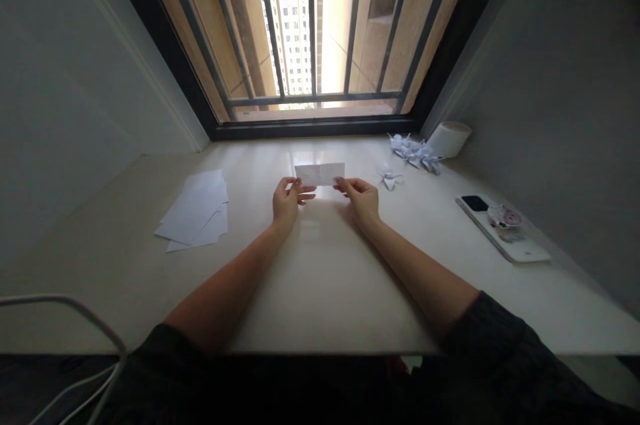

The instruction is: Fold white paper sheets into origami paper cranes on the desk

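Observation:
A small white sheet of paper [320, 174] is stretched between my two hands, above the middle of the white sill. My left hand [287, 201] pinches its left end between thumb and fingers. At the right end, my right hand [363, 199] grips the lower corner the same way. Faint crease lines show on the sheet. Close to the right hand lies a folded white paper piece [390, 178]. Behind it is a pile of similar folded paper pieces [415, 153]. Off to the left rests a loose stack of white paper sheets [195, 208].
A white roll [449, 139] lies by the right wall, next to the folded pile. Nearer me on that side is a white phone [505, 231] with a round grip on its back. White cables [75, 303] hang over the front left edge. A barred window [313, 101] closes the back.

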Demonstrator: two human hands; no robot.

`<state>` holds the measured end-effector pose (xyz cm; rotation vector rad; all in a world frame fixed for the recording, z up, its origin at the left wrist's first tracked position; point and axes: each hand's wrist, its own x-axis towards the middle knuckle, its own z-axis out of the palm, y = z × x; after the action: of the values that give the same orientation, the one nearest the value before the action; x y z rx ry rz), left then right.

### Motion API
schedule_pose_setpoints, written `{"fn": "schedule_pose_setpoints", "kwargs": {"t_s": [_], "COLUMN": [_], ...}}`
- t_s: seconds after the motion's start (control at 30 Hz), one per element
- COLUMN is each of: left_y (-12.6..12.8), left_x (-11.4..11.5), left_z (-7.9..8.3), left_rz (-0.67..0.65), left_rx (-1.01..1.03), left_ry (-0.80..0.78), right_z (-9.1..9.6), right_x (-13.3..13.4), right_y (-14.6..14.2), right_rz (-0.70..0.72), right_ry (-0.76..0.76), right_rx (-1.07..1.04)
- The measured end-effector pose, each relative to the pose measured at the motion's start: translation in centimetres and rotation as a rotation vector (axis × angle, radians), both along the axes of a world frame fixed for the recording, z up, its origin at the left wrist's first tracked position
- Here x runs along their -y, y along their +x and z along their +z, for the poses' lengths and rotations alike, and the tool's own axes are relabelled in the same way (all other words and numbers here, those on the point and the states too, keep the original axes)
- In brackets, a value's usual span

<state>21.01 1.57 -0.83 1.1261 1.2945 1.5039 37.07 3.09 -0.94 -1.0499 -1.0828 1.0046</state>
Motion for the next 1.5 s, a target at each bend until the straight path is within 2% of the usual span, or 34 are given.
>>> {"fn": "schedule_pose_setpoints", "kwargs": {"t_s": [0.2, 0.37, 0.5, 0.93, 1.33, 1.5], "left_y": [0.1, 0.0, -0.1, 0.0, 0.2, 0.2], "left_x": [0.1, 0.2, 0.1, -0.2, -0.1, 0.0], "left_z": [0.4, 0.4, 0.2, 0.0, 0.2, 0.0], "left_rz": [-0.042, -0.001, 0.032, 0.053, 0.087, 0.071], "left_rx": [0.062, 0.140, 0.180, 0.246, 0.229, 0.146], "left_ry": [0.023, 0.076, 0.051, 0.010, 0.005, 0.003], "right_z": [-0.3, -0.5, -0.5, -0.9, -1.0, -1.3], "right_x": [-0.1, -0.3, -0.3, -0.4, -0.5, -0.8], "right_y": [0.0, -0.2, -0.4, -0.4, -0.6, -0.5], "right_rz": [0.006, 0.041, 0.095, 0.102, 0.067, 0.033], "right_ry": [0.003, 0.008, 0.002, -0.008, -0.022, -0.004], "right_rx": [0.023, -0.115, -0.237, -0.382, -0.376, -0.349]}}
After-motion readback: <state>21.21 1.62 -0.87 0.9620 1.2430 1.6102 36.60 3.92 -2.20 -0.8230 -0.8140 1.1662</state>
